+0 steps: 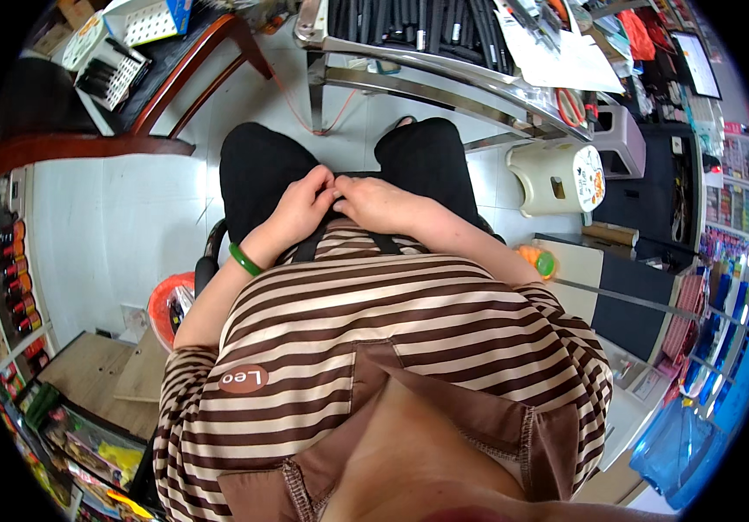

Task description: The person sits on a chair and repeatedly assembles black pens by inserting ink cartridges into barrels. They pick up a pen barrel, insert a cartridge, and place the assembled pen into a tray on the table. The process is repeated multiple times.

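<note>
Wearer seated, knees apart; left hand (303, 200) and right hand (372, 204) brought together low over the lap, between the thighs of the black trousers (431, 165), just beyond the brown-and-cream striped top (366, 300); fingers of both hands curled inward, tips meeting or nearly so; cannot tell whether anything small is pinched between them, nor whether the hands press on the cloth; green bangle (245, 259) on left wrist.

Far side, ahead of the knees: metal-framed counter (310, 35) carrying a mass of black pen-like sticks (413, 30); white papers (553, 61) to their right; red-handled scissors (571, 106) at the counter's right end; cream plastic stool (541, 170) on the floor, right of the knees; far left, white perforated basket (127, 84) with black sticks in it; left, near the elbow, red-orange basket (162, 300).
</note>
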`<move>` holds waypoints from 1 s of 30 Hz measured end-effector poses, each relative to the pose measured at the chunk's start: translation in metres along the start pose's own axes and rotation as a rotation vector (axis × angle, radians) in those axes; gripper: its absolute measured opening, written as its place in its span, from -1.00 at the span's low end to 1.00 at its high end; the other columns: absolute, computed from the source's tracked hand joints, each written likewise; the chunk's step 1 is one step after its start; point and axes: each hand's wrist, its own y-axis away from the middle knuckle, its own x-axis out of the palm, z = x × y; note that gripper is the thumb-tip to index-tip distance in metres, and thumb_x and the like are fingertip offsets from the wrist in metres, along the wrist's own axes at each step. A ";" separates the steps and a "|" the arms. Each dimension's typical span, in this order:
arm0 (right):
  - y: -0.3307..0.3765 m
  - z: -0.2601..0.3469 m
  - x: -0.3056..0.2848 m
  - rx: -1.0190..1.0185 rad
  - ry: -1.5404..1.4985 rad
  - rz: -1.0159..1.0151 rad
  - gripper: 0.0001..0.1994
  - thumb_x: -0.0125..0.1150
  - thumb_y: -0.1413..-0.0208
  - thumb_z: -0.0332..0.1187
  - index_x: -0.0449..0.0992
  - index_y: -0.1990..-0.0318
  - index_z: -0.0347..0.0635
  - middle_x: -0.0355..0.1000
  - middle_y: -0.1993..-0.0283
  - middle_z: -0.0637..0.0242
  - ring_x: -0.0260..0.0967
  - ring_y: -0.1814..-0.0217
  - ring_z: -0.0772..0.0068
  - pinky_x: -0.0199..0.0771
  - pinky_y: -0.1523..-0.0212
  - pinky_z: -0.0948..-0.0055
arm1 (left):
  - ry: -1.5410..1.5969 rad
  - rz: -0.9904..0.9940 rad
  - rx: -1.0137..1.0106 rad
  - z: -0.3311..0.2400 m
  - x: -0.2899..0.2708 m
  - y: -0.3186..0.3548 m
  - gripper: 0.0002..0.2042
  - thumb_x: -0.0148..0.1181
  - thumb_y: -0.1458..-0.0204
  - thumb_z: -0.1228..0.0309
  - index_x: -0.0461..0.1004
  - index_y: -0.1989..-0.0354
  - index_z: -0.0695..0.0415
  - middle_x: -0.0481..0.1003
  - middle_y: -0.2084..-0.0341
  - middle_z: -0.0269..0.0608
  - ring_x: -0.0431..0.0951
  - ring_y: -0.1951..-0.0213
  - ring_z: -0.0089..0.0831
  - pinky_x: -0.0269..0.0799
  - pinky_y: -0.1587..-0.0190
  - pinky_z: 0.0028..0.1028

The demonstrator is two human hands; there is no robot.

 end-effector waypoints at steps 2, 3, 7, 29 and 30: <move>-0.003 -0.002 0.001 -0.010 -0.024 0.015 -0.71 -0.03 -0.07 -0.26 0.32 0.20 -0.35 0.41 0.28 -0.08 0.35 0.17 -0.07 0.31 0.15 0.12 | -0.028 0.001 0.027 0.002 -0.001 0.000 -0.89 0.01 -0.01 0.46 0.23 0.38 0.19 0.38 0.57 0.02 0.40 0.48 0.00 0.30 0.45 -0.27; -0.001 0.005 -0.004 0.022 -0.044 0.027 -0.71 -0.05 -0.09 -0.23 0.35 0.19 -0.30 0.41 0.27 -0.06 0.35 0.16 -0.07 0.31 0.14 0.12 | -0.044 0.015 0.031 0.002 -0.002 0.001 -0.89 0.00 -0.01 0.46 0.22 0.37 0.19 0.38 0.57 0.03 0.40 0.47 0.02 0.30 0.45 -0.25; -0.002 0.002 -0.002 0.043 -0.100 0.030 -0.73 -0.10 -0.11 -0.20 0.39 0.16 -0.16 0.41 0.26 0.00 0.35 0.16 -0.04 0.31 0.13 0.12 | -0.118 0.056 0.040 0.004 -0.004 0.002 -0.87 -0.02 -0.03 0.44 0.18 0.36 0.18 0.37 0.57 0.05 0.40 0.45 0.06 0.29 0.44 -0.20; 0.036 -0.011 -0.084 -0.102 -1.313 -0.255 -0.71 -0.17 -0.18 -0.37 0.18 -0.06 -0.10 0.41 0.36 0.16 0.35 0.49 0.62 0.29 0.56 0.76 | 0.395 0.071 -0.178 0.005 -0.018 -0.003 -0.79 -0.17 -0.18 0.28 0.28 0.33 0.17 0.20 0.67 -0.41 0.17 0.62 -0.66 0.14 0.55 -0.65; 0.036 -0.014 -0.085 -0.133 -1.363 -0.221 -0.73 -0.19 -0.19 -0.37 0.19 -0.04 -0.10 0.42 0.35 0.14 0.38 0.48 0.60 0.31 0.57 0.76 | 0.458 0.098 -0.214 0.005 -0.018 -0.003 -0.80 -0.18 -0.18 0.28 0.26 0.31 0.17 0.20 0.68 -0.40 0.18 0.63 -0.64 0.15 0.56 -0.65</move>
